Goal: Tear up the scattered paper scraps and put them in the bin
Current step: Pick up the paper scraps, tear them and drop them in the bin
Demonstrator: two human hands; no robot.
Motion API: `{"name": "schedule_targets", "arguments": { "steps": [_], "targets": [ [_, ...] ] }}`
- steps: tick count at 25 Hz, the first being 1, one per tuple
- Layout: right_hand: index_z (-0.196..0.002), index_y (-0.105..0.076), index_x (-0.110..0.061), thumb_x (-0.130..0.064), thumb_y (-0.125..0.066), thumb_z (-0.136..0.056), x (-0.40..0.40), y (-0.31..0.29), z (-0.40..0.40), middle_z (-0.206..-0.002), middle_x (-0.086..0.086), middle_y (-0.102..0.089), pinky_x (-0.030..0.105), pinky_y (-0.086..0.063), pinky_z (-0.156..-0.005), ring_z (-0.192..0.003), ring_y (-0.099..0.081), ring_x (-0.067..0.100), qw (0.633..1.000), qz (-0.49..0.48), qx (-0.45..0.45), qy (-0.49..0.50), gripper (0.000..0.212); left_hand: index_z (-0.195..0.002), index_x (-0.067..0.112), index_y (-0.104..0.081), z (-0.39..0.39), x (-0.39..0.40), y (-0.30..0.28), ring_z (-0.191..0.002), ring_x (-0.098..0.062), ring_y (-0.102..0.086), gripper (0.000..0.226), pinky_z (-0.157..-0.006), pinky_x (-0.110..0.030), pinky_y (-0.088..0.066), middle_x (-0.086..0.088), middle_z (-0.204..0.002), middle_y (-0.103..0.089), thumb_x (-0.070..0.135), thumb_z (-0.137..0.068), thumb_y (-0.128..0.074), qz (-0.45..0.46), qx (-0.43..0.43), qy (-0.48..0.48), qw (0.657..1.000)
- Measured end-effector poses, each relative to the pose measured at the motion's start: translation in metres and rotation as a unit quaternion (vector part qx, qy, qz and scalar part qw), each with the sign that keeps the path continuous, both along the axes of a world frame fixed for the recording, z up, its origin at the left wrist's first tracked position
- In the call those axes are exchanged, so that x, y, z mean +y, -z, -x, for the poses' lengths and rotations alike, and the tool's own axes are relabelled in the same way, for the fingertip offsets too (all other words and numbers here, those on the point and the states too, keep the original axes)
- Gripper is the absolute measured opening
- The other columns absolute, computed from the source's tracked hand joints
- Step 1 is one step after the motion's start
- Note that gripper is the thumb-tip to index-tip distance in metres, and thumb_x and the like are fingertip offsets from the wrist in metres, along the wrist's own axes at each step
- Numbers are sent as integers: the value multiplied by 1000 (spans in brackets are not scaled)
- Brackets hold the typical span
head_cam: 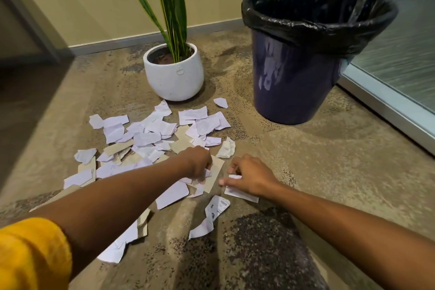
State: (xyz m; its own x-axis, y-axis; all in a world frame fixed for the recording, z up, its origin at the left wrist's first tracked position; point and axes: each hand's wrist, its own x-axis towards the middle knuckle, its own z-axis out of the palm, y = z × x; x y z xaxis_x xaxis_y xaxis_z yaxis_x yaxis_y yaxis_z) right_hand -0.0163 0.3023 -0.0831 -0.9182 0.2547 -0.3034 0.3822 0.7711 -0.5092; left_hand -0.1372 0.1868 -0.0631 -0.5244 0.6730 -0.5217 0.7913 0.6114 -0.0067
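Note:
Several white and beige paper scraps [150,134] lie scattered on the carpet in front of me. My left hand [199,163] reaches down at the near right edge of the pile, its fingers curled and pinching small white scraps over a beige piece [215,178]. My right hand [249,178] is just to the right, fingers curled, pinching a white paper scrap [235,192] against the floor. A printed slip [217,207] lies below the hands. The dark blue bin [294,82] with a black liner [317,21] stands upright at the back right, open-topped.
A white pot [174,75] with a tall green plant stands behind the pile, left of the bin. A wall with a grey skirting runs along the back. A glass panel in a metal frame [386,106] borders the right side.

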Motion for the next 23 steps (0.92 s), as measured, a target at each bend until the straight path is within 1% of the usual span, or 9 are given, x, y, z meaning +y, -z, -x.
{"name": "schedule_targets", "arguments": {
  "steps": [2,3,6,8,11,15,18,20,23],
  "targets": [
    [-120,-51,-26,-79,-54,-69,-21,2,-6,-129,5,-41,48,-40,-97,-123,-36,28,996,-64,-57,-17,74,-118,9,-63,-5,-2,-14,-108,-29,-57,35,-78,-30,-45,-15,-119,-63,17,-84,-64,20,17,24,999],
    [-126,-47,-28,-85,-51,-64,-31,1,-8,-132,5,-36,50,-38,-96,-125,-32,30,994,-81,-68,-35,84,-120,9,-61,-5,-4,-25,-108,-29,-57,35,-80,-31,-45,-15,-119,-63,17,-85,-63,24,27,43,998],
    [-132,-43,-29,-81,-61,-59,-52,3,-12,-136,6,-29,50,-37,-95,-125,-29,32,986,-118,-66,-95,92,-119,11,-62,-1,-18,-54,-105,-28,-60,33,-77,-32,-46,-13,-114,-66,22,-87,-62,10,35,76,996],
    [-133,-43,-30,-69,-69,-64,-59,4,-18,-136,6,-28,49,-38,-95,-125,-29,32,982,-132,-51,-122,83,-120,13,-62,-1,-36,-58,-107,-26,-59,34,-77,-30,-45,-10,-116,-66,24,-87,-62,-4,32,60,998],
    [-120,-51,-29,-46,-70,-75,-63,3,-22,-129,7,-33,42,-42,-93,-120,-33,30,986,-111,-14,-122,52,-125,15,-58,-9,-67,-36,-112,-24,-56,42,-86,-29,-45,-7,-126,-61,29,-85,-64,-50,16,-36,998],
    [-106,-59,-23,-30,-73,-78,-58,1,-14,-125,4,-37,38,-44,-95,-117,-37,27,995,-56,-41,-73,32,-133,22,-45,-22,-96,4,-116,-26,-51,71,-91,-34,-44,-7,-131,-48,49,-73,-72,-38,-23,-110,993],
    [-98,-63,-19,-13,-71,-78,-51,1,-8,-123,4,-40,35,-46,-92,-114,-42,25,998,-33,-34,-51,22,-141,24,-32,-27,-103,18,-118,-29,-48,87,-94,-39,-47,-8,-134,-40,53,-69,-73,-69,6,-111,991],
    [-93,-66,-16,-2,-67,-78,-45,0,-4,-117,4,-47,30,-46,-83,-106,-49,22,999,-13,-26,-32,21,-143,26,-28,-25,-105,22,-117,-30,-50,89,-94,-39,-47,-10,-133,-41,49,-70,-74,-88,3,-128,988],
    [-85,-68,-17,6,-63,-75,-34,-15,9,-105,6,-62,21,-43,-61,-82,-58,17,1000,20,-22,4,26,-137,24,-38,-17,-103,22,-114,-29,-54,74,-92,-35,-48,-8,-130,-48,40,-74,-73,-97,-19,-157,983]
  ]
}}
